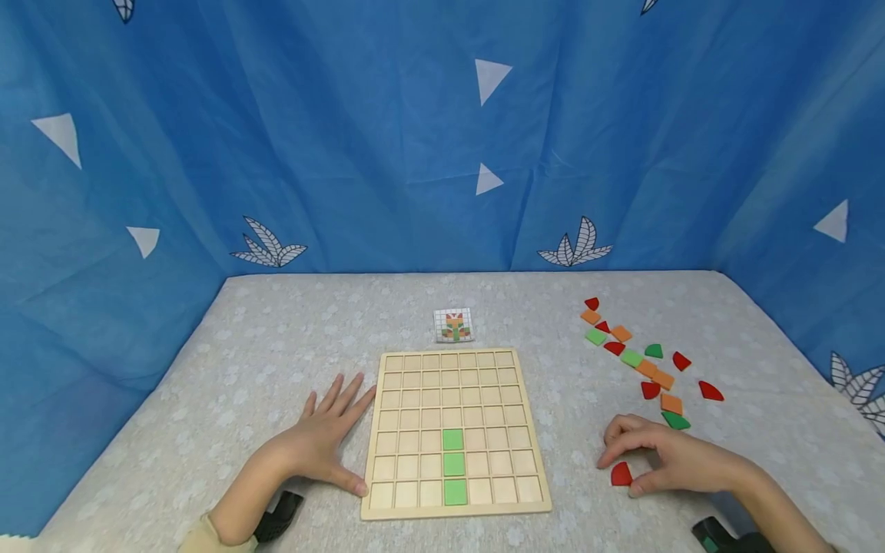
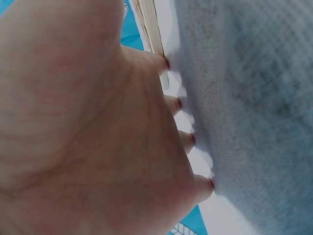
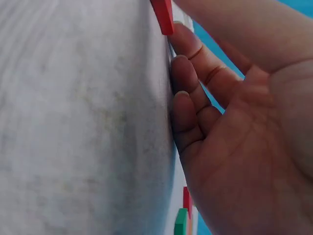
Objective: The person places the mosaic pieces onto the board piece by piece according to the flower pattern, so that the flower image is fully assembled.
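A wooden grid board lies before me, with three light green squares stacked in one column at its near end. My left hand rests with spread fingers at the board's left side, thumb tip on the near left edge. To the right of the board, my right hand has its thumb and index finger curled round a red quarter-circle piece at the tabletop. In the right wrist view the red piece shows edge-on beside the index fingertip, with the other fingers bent below.
Loose red, orange and green pieces trail away beyond my right hand, among them an orange square and a dark green piece. A small pattern card lies past the board's far edge. Blue curtain hangs behind the cloth-covered table.
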`<action>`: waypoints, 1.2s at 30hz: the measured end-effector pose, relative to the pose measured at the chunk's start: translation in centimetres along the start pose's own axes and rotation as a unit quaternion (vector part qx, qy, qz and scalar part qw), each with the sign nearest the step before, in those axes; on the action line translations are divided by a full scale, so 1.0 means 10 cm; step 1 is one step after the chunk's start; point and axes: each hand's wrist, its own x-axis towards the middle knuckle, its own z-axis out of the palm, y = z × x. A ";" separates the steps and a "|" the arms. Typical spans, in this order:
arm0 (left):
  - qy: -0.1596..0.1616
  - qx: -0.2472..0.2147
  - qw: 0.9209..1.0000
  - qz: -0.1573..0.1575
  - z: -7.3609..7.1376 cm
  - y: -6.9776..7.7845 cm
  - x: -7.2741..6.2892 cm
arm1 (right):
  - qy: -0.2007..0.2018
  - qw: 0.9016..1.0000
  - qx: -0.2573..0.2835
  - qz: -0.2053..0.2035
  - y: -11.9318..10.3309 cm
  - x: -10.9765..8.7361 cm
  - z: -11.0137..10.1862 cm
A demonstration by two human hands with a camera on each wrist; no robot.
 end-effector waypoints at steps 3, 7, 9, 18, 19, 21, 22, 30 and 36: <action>-0.001 0.004 1.000 0.000 -0.02 0.01 0.00 | 0.010 1.000 -0.005 -0.017 0.01 0.01 0.00; 0.000 0.010 1.000 0.002 -0.03 0.02 0.00 | 0.045 0.999 -0.010 -0.018 0.04 0.03 0.01; 0.000 0.013 1.000 0.000 -0.03 0.02 0.00 | 0.062 0.998 -0.013 -0.009 0.05 0.03 0.02; 0.004 0.014 1.000 -0.003 0.00 0.00 0.00 | 0.096 0.995 -0.029 0.024 0.06 0.06 0.05; 0.004 0.014 1.000 -0.003 0.00 0.00 0.00 | 0.099 0.994 -0.031 0.024 0.06 0.06 0.06; 0.005 0.013 1.000 -0.002 0.01 0.00 0.00 | 0.104 0.994 -0.036 0.024 0.06 0.06 0.07; 0.007 0.013 1.000 -0.001 0.01 0.00 0.00 | 0.105 0.994 -0.038 0.021 0.06 0.07 0.07; 0.007 0.013 1.000 0.001 0.01 0.00 0.00 | 0.129 0.989 -0.067 0.008 0.07 0.09 0.09; 0.006 0.018 1.000 -0.002 0.01 0.00 0.00 | 0.136 0.988 -0.075 -0.004 0.06 0.11 0.07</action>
